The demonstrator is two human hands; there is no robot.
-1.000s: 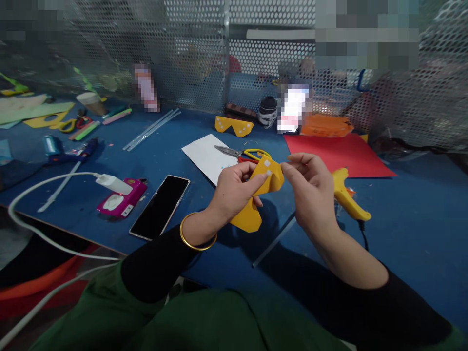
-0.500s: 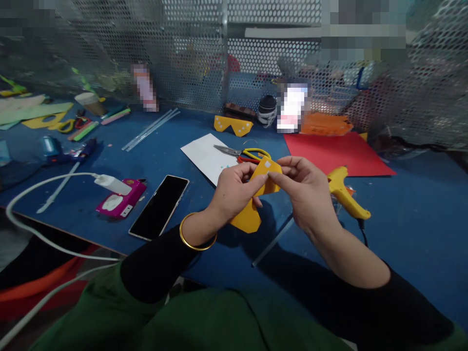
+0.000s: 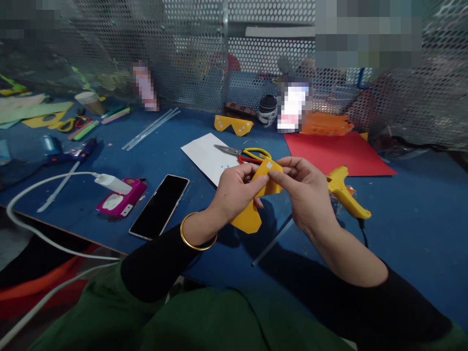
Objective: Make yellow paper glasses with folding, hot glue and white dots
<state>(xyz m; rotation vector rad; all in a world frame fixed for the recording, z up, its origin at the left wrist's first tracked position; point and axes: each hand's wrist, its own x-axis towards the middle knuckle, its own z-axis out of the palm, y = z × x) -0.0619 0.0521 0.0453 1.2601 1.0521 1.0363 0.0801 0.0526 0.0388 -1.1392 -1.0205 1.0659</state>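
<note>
Since a second ago the right hand (image 3: pixel 309 187) has come in from just off the edge to the yellow piece (image 3: pixel 248 219), its thumb now on the front face; the left hand (image 3: pixel 234 190) keeps its place. Both hands grip the piece: the left clamps it between thumb and fingers, the right pinches its upper edge, near the left thumb. It is held above the table (image 3: pixel 409 229), folded or bent, one lobe hanging toward 7 o'clock from the grip. One white square (image 3: pixel 269 165) shows clearly on it; whatever lies under the thumbs cannot be told. At 11 o'clock from the hands, the yellow mask (image 3: pixel 233 122) carries several white squares on both sides and looks finished. Judged against it, the held piece seems only partly decorated: the cutting looks done, while the hanging lobe shows no squares on its visible face. Scissors (image 3: pixel 228 150) lie at 11 o'clock, nearer than the mask, partly on white paper (image 3: pixel 204 151); the glue gun (image 3: pixel 347 195) rests at 3 o'clock, held by neither hand.
</note>
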